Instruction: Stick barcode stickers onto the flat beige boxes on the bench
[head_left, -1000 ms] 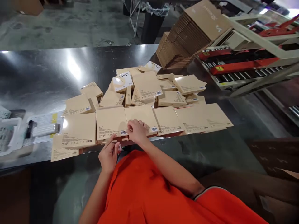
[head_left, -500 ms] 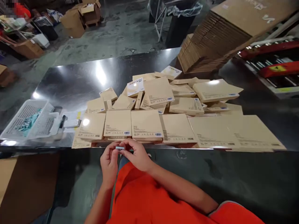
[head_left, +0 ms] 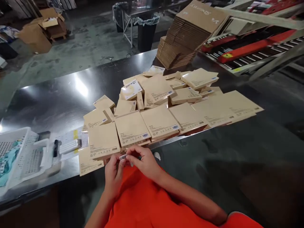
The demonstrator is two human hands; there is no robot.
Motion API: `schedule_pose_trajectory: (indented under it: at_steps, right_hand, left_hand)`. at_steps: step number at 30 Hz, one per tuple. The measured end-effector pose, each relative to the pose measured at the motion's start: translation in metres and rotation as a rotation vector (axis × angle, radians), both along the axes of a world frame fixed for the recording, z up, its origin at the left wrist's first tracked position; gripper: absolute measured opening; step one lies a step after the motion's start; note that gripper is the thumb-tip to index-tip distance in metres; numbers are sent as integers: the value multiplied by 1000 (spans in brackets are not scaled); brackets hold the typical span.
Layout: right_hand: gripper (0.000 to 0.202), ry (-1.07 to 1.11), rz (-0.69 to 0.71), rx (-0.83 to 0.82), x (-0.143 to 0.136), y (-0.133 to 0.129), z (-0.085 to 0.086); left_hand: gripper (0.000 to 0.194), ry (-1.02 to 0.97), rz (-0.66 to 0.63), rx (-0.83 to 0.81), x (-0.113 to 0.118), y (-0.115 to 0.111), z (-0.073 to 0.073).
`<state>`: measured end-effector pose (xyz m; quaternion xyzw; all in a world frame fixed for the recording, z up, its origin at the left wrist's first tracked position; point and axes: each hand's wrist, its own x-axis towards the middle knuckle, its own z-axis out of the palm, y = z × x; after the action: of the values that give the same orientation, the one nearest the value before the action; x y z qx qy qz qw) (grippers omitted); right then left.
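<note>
A small barcode sticker (head_left: 123, 157) is pinched between my two hands just in front of the table's near edge. My left hand (head_left: 113, 172) grips its left end with thumb and fingertips. At its right end, the thumb and index finger of my right hand (head_left: 143, 161) hold it. Directly beyond my fingers lies a row of flat beige boxes, among them a box (head_left: 131, 128) with a barcode at its lower right corner. Behind the row is a loose heap of similar boxes (head_left: 158, 87), one of them a white-faced box (head_left: 131, 90) with dark lettering.
On the left of the metal table (head_left: 59, 104) stand a white plastic basket (head_left: 26, 139) with teal pieces and a marker (head_left: 56, 148) beside a white object (head_left: 70, 146). Stacked flattened cartons (head_left: 187, 34) lean at the back right, near a red-railed roller conveyor (head_left: 256, 46).
The view has turned, so the table now slants across it and the basket sits nearer the left edge. Both hands keep hold of the sticker, which is now tilted.
</note>
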<state>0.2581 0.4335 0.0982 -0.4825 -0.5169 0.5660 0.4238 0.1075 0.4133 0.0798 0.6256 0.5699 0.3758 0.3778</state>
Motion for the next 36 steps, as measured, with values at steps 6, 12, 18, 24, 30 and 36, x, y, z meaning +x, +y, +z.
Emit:
schedule_pose_trajectory:
  at_steps: [6, 12, 18, 24, 30, 36]
  right_hand:
    - [9, -244, -158, 108, -27, 10, 0]
    - [11, -702, -132, 21, -43, 34, -14]
    - [13, -844, -112, -35, -69, 36, -31]
    - [14, -924, -157, 9, -74, 35, -37]
    - [16, -996, -177, 66, -77, 34, -39]
    - [14, -1068, -200, 132, -79, 32, -44]
  left_hand:
    - [26, 187, -28, 139, -37, 7, -15]
    - [18, 289, 13, 285, -69, 5, -42]
    - [20, 277, 5, 247, -73, 3, -52]
    - [24, 264, 2, 214, -76, 4, -52]
    - [24, 291, -43, 225, -81, 6, -56]
    - [24, 295, -42, 219, -82, 5, -56]
